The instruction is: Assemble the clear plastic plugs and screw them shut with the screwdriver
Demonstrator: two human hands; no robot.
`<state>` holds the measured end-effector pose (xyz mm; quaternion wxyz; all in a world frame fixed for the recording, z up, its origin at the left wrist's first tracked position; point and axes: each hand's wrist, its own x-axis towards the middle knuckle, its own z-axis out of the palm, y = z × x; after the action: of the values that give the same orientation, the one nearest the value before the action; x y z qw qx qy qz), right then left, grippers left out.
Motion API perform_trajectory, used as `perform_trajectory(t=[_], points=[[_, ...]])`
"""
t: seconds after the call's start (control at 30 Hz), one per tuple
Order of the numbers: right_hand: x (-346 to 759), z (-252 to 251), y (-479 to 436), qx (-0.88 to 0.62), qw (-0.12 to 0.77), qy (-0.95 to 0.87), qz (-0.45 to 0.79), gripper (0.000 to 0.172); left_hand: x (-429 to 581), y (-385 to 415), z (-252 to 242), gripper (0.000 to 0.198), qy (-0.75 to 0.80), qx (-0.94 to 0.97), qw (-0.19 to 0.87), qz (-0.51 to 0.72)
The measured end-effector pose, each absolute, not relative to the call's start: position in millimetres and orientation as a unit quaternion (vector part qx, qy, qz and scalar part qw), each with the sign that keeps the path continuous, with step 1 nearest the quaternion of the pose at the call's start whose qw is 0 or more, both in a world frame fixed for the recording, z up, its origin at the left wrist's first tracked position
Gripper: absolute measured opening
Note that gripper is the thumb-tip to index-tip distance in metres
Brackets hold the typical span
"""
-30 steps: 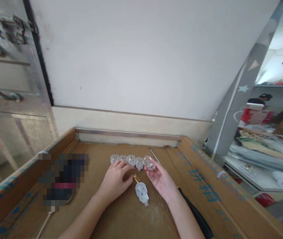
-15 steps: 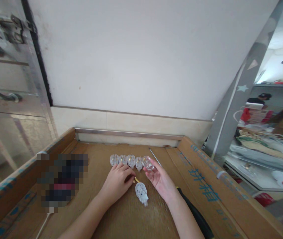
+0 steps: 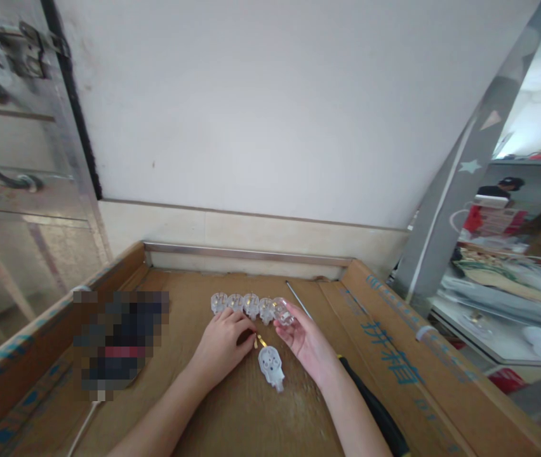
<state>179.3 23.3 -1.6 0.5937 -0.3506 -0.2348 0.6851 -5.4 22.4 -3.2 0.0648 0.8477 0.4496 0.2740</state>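
My right hand (image 3: 305, 348) holds a clear plastic plug housing (image 3: 284, 312) between thumb and fingers, at the right end of a row. Several similar clear housings (image 3: 251, 305) with brass parts inside stand in that row. My left hand (image 3: 227, 339) rests just in front of them, fingers curled and pressed together; what its fingertips grip is hidden. A small brass piece (image 3: 262, 341) shows beside that thumb. Between my hands lies a whitish plug part (image 3: 270, 363) with holes in its face, its narrow end towards me.
A screwdriver with a black and yellow handle (image 3: 374, 406) lies partly behind my right arm. At left is a blurred-out dark object (image 3: 125, 339) with a white cable (image 3: 83, 426). Cardboard walls (image 3: 389, 343) edge the work surface. A person (image 3: 501, 188) is far off at right.
Both hands stay almost where they were, the right one still holding the clear housing. The left fingertips have drawn slightly away from the brass piece. The whole view has shifted a little.
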Motion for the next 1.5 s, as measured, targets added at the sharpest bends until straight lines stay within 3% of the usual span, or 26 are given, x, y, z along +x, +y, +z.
perform_trajectory(t=[0.37, 0.6, 0.83, 1.5], points=[[174, 1, 20, -0.363, 0.581, -0.276, 0.674, 0.041, -7, 22, -1, 0.004, 0.441, 0.807, 0.085, 0.383], [169, 9, 15, -0.359, 0.551, -0.302, 0.690, 0.043, -2, 16, 4, 0.011, 0.400, 0.797, 0.014, 0.451], [168, 9, 15, -0.374, 0.531, -0.314, 0.692, 0.047, 1, 14, 7, 0.012, 0.369, 0.827, -0.009, 0.424], [165, 3, 17, -0.351, 0.542, -0.314, 0.696, 0.035, -1, 13, 4, 0.019, 0.366, 0.841, -0.014, 0.398]])
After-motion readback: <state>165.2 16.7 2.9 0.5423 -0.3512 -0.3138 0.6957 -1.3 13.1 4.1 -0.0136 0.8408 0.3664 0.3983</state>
